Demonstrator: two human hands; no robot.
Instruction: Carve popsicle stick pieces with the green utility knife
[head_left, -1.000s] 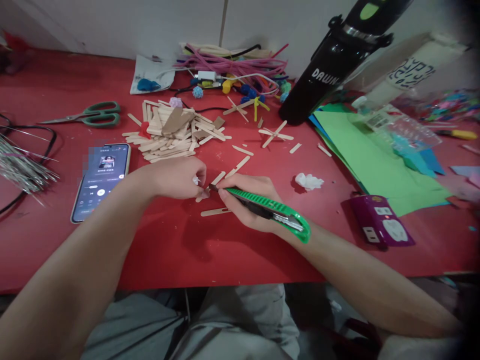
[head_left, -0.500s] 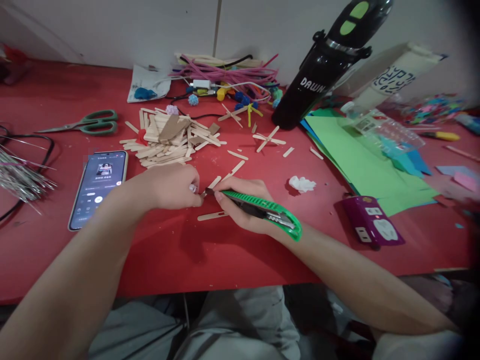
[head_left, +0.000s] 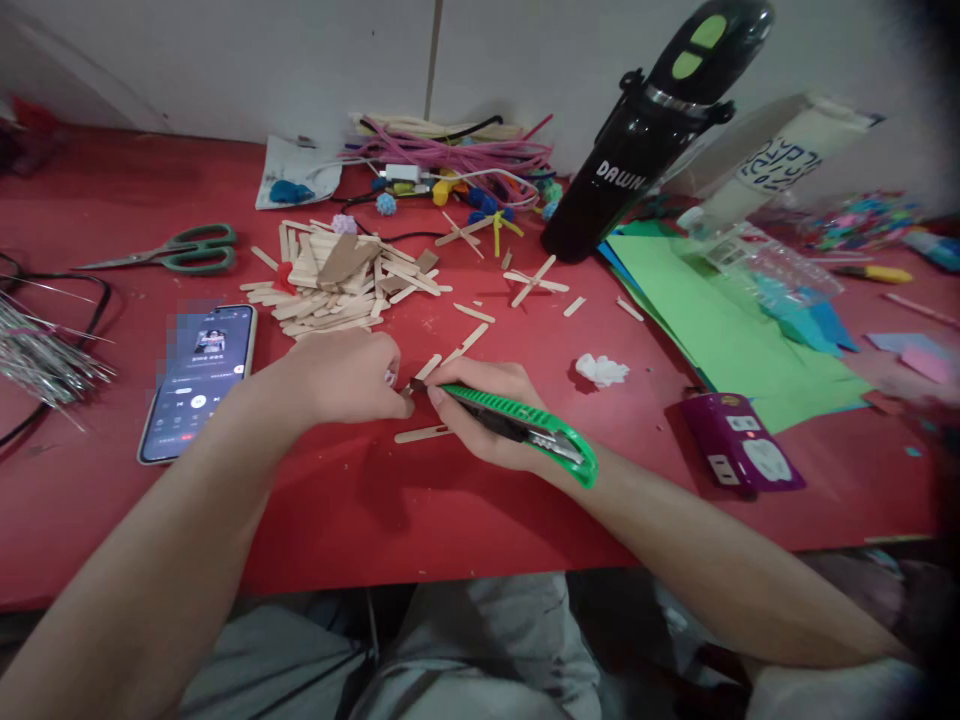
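The right hand point(head_left: 491, 440) grasps a green utility knife point(head_left: 525, 418), its tip leftward at the popsicle stick point(head_left: 428, 367) between both hands. The left hand point(head_left: 349, 372) pinches the stick's near end; it slants away rightward.

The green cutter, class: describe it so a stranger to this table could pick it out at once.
On the red table, find the large heap of wooden sticks, then the right hand, nearer the camera and to its right. The green cutter slants across that hand, its tip towards the left hand. Unlike the duller green scissors lying farther left, it is held and bright green.
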